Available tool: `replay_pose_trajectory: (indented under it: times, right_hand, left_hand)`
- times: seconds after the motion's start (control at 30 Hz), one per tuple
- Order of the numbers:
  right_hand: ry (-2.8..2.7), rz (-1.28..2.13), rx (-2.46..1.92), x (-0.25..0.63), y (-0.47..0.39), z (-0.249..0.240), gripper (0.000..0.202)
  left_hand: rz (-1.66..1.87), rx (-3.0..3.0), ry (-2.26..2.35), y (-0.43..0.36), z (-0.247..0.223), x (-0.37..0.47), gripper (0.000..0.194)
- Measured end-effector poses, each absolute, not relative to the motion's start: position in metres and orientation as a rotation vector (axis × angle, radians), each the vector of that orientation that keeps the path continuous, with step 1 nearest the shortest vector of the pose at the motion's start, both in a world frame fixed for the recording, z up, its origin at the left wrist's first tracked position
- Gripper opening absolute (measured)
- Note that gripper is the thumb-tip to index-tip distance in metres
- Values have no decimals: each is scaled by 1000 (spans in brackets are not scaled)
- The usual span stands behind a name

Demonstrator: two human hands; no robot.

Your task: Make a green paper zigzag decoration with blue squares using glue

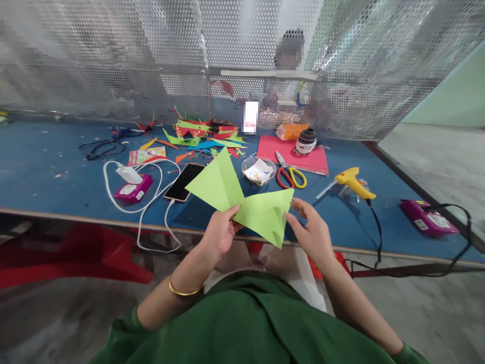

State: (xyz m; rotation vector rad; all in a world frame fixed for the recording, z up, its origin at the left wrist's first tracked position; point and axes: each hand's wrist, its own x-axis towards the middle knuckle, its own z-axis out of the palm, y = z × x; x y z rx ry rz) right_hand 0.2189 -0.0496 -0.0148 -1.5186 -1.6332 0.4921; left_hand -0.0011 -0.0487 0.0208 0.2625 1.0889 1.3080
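A light green folded paper [261, 212] with two wide, pointed wings is held above the front edge of the blue table. My left hand [223, 230] pinches it at its narrow middle, thumb on top. At the paper's right end, my right hand [309, 230] has its thumb and fingers apart around the edge, the thumb touching or very near the paper. Just behind the paper are a round clear tub [259, 171] with white scraps and scissors [291, 174] with one red and one yellow handle. A dark phone [185, 183] lies behind the left wing.
On the blue table [56, 192], a yellow glue gun [354, 183] and a purple box [428, 218] with a black cord are at right. Pink sheets [318, 161] lie behind. Paper scraps [197, 144] are heaped at the back; a purple box [133, 189] and white cable are at left.
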Motion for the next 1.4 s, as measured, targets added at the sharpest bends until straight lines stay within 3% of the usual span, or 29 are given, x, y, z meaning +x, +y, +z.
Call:
replay_pose_trajectory:
  times: [0.3, 0.4, 0.6, 0.83, 1.0, 1.07, 1.23, 1.4]
  right_hand:
    - [-1944, 148, -1978, 237, 50, 36, 41]
    - [-2048, 180, -2088, 233, 86, 36, 33]
    - [-2109, 268, -2197, 219, 116, 22, 45]
    - [-1885, 565, -2198, 237, 129, 42, 26]
    - [-1552, 660, -2026, 256, 75, 49, 71]
    - [-1493, 755, -1882, 259, 33, 43, 81]
    - [-1209, 1445, -1332, 261, -74, 13, 65]
    - [-1082, 1610, -1318, 264, -125, -18, 66]
  left_hand:
    - [1215, 580, 1253, -39, 13, -22, 16]
    - [1188, 596, 1246, -38, 12, -25, 19]
    - [1177, 604, 1236, -37, 10, -27, 19]
    - [1184, 603, 1224, -37, 10, -26, 19]
    - [1201, 594, 1235, -36, 6, -25, 22]
    - [1208, 592, 1240, -36, 6, -24, 23]
    - [1194, 626, 1294, -36, 9, -21, 26]
    - [1087, 625, 1350, -35, 16, -19, 24]
